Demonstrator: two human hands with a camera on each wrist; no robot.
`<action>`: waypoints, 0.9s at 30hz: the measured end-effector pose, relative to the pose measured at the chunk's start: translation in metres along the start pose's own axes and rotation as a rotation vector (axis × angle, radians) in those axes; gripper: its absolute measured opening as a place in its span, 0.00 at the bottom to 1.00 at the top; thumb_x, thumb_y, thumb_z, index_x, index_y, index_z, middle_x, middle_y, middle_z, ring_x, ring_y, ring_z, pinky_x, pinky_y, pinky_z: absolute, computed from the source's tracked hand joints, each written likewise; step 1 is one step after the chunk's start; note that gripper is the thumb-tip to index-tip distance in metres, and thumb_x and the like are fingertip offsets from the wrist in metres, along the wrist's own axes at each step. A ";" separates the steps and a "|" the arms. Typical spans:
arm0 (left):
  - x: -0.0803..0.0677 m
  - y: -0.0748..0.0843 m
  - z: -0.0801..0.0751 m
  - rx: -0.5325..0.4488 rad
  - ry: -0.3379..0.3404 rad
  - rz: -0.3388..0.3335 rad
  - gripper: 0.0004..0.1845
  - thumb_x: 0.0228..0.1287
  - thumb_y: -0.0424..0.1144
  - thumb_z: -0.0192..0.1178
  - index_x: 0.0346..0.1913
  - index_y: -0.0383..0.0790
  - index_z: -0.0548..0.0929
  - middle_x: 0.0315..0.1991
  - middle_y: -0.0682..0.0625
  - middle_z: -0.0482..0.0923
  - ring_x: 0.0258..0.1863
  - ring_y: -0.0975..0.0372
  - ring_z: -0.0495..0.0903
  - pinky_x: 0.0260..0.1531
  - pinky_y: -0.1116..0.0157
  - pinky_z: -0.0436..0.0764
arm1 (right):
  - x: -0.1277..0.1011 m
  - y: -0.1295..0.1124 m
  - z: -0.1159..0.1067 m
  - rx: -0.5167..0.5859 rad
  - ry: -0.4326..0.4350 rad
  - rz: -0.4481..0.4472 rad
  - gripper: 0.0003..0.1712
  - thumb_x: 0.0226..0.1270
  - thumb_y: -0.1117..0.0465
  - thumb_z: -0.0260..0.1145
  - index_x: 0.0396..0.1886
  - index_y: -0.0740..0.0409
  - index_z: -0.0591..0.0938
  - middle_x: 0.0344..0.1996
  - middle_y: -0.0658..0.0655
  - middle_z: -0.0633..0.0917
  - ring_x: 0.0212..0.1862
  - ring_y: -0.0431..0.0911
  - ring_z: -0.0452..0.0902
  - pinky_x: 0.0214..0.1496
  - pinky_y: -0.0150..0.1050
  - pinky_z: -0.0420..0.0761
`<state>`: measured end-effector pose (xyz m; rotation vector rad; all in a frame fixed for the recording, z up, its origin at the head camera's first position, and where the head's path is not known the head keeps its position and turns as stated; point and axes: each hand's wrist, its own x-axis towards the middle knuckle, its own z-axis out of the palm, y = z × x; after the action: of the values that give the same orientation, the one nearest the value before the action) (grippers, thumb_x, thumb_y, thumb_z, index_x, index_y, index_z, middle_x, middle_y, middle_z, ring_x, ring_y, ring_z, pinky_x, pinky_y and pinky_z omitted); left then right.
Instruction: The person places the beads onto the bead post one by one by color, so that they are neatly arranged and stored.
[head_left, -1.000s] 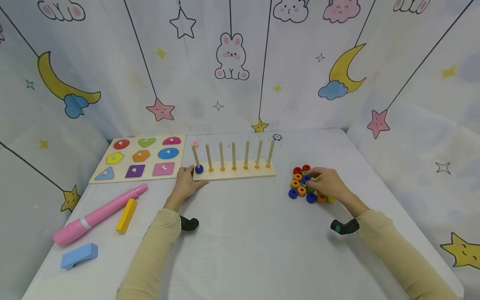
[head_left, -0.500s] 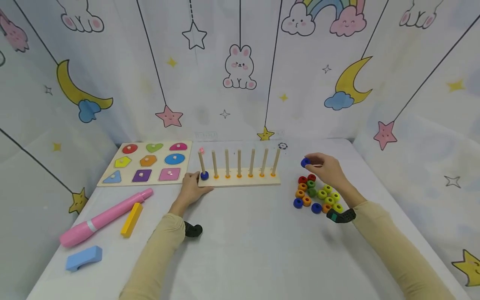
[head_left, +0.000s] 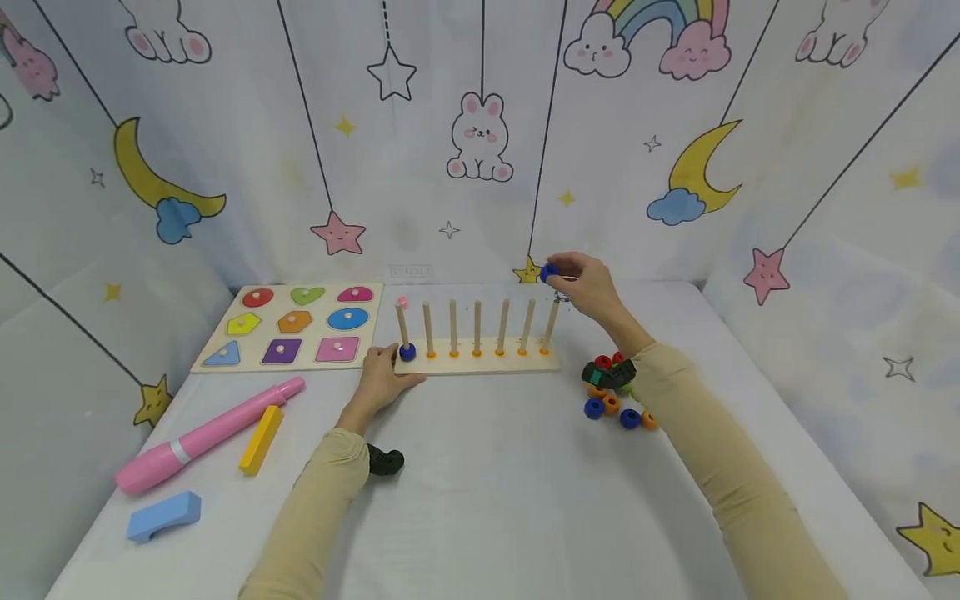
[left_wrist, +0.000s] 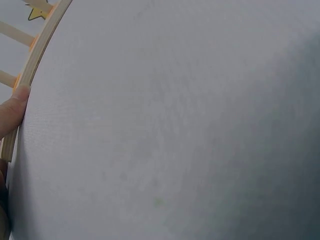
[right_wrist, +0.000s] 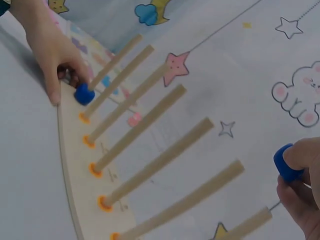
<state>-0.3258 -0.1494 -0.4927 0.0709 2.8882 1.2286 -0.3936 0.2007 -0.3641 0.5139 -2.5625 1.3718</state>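
Leftward from above the loose beads (head_left: 611, 409), the right grip (head_left: 591, 290) has moved to near the rightmost peg (head_left: 551, 327) of the rack (head_left: 491, 367), with thumb and fingers pinching a blue bead (head_left: 548, 272) that is apart from the peg. Nearer the person than this grip, the loose beads lie on the bench (head_left: 487, 492), partly hidden by the sleeve (head_left: 712, 450). Left grip (head_left: 379, 385) holds the rack's left end, thumb at the front edge; just beside its fingers, a second blue bead (head_left: 407, 353) sits around the leftmost peg.

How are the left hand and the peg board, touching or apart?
Touching: in the left wrist view, the thumb of the left hand lies against the edge of the peg board.
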 end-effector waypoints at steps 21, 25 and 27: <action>-0.002 0.000 0.000 0.015 0.006 0.008 0.47 0.53 0.46 0.71 0.66 0.21 0.59 0.59 0.27 0.57 0.60 0.40 0.59 0.61 0.49 0.61 | 0.041 -0.073 0.127 0.033 -0.177 -0.216 0.18 0.63 0.66 0.64 0.53 0.64 0.77 0.46 0.59 0.83 0.46 0.46 0.80 0.46 0.31 0.77; -0.001 -0.002 0.003 0.017 0.022 0.010 0.46 0.53 0.46 0.71 0.66 0.21 0.60 0.59 0.27 0.58 0.60 0.41 0.60 0.60 0.49 0.62 | 0.042 -0.085 0.148 0.033 -0.249 -0.258 0.18 0.64 0.66 0.64 0.53 0.63 0.77 0.45 0.58 0.83 0.46 0.44 0.80 0.46 0.30 0.77; -0.001 -0.002 0.003 0.014 0.029 0.012 0.46 0.52 0.46 0.71 0.66 0.21 0.61 0.58 0.28 0.59 0.59 0.41 0.60 0.60 0.49 0.62 | 0.042 -0.090 0.156 0.029 -0.290 -0.278 0.18 0.64 0.67 0.64 0.53 0.64 0.77 0.45 0.58 0.83 0.46 0.43 0.80 0.46 0.29 0.77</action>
<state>-0.3252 -0.1489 -0.4966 0.0708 2.9254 1.2222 -0.3977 0.0159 -0.3673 1.1006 -2.5585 1.3193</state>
